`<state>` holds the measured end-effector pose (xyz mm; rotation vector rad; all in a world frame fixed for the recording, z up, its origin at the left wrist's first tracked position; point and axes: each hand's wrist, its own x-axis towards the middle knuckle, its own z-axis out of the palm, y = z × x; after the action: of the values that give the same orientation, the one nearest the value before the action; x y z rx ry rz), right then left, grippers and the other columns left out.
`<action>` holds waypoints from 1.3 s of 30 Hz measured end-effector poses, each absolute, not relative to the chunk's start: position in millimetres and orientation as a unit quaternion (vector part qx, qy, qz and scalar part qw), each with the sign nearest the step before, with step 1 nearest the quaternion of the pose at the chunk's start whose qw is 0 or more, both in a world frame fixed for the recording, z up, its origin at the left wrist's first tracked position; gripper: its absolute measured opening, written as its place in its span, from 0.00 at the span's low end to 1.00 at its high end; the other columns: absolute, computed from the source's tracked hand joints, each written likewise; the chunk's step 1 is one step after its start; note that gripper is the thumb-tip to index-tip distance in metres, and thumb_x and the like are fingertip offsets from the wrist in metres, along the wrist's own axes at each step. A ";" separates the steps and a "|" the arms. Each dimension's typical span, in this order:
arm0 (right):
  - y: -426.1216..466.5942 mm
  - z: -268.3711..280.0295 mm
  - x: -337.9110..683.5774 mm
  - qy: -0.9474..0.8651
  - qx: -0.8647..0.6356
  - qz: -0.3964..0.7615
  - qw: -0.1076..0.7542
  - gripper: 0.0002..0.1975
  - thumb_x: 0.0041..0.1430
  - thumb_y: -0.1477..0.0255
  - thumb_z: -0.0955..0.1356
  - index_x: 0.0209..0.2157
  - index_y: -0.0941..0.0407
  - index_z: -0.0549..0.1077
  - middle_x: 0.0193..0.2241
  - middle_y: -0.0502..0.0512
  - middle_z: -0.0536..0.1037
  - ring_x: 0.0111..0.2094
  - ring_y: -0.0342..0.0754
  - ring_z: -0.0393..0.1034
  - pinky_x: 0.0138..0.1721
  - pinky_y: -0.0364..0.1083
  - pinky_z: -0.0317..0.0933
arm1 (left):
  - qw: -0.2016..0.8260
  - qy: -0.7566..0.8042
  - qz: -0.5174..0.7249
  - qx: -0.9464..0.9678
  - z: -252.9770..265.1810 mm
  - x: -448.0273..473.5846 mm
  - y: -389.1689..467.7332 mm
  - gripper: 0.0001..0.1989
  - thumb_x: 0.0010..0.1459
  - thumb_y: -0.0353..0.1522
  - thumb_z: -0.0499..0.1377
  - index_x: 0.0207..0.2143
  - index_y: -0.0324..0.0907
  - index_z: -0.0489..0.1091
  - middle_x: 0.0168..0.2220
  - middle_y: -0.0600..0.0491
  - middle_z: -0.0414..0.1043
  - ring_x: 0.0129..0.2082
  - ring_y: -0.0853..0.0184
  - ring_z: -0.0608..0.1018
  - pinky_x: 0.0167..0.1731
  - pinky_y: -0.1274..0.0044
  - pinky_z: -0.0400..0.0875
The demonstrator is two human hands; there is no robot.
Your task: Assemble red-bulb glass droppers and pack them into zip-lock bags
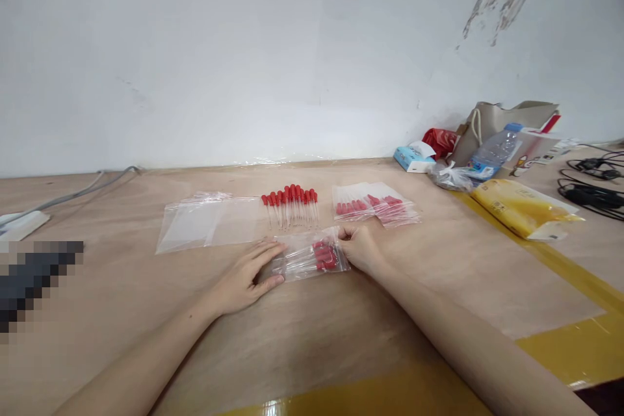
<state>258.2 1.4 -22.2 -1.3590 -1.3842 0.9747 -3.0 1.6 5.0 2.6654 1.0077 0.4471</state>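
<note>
A clear zip bag (305,259) lies on the table in front of me with several droppers (324,255) inside, their red bulbs towards the right. My left hand (251,273) rests at the bag's left end, fingers stretched and thumb apart, touching the plastic. At the bag's upper right edge, my right hand (361,246) pinches the plastic; part of its fingertips is hidden. Just beyond the bag lies a row of loose droppers (291,201), red bulbs facing the wall. Flat bags without droppers (209,224) overlap on the left. On the right are stacked filled bags (373,205).
Along the right stand a blue tissue pack (413,159), a plastic bottle (496,149), a paper bag (517,118) and a yellow wipes pack (521,208). Black cables (592,192) lie farther right. A grey cable (73,195) and a blurred dark object (34,279) are left.
</note>
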 end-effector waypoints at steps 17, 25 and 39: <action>68.5 22.2 250.7 -0.644 -0.678 0.166 0.315 0.03 0.45 0.74 0.65 0.24 0.59 0.71 0.25 0.54 0.75 0.29 0.44 0.68 0.31 0.40 0.59 | 0.121 0.320 0.154 0.927 3.0 -4.6 3.7 0.21 0.58 0.38 0.51 0.54 0.49 0.59 0.57 0.51 0.57 0.57 0.60 0.59 0.54 0.63 0.56; 106.6 22.7 228.0 -0.625 -0.719 0.173 0.248 0.05 0.40 0.73 0.68 0.21 0.60 0.72 0.20 0.56 0.74 0.25 0.45 0.68 0.23 0.40 0.56 | 0.119 0.329 0.151 0.925 5.0 -3.6 1.6 0.21 0.58 0.39 0.50 0.54 0.47 0.59 0.56 0.50 0.57 0.57 0.60 0.59 0.54 0.64 0.57; 111.1 28.8 221.0 -0.634 -0.721 0.148 0.237 0.06 0.37 0.78 0.67 0.24 0.61 0.72 0.26 0.63 0.75 0.33 0.54 0.70 0.28 0.43 0.59 | 0.128 0.324 0.158 0.924 4.8 -4.2 1.3 0.22 0.58 0.39 0.51 0.54 0.48 0.59 0.56 0.50 0.57 0.56 0.60 0.60 0.55 0.63 0.56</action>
<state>221.0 111.1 28.8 -1.9761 -1.7372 0.4045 -4.2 1.3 4.8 2.6874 0.9437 0.4587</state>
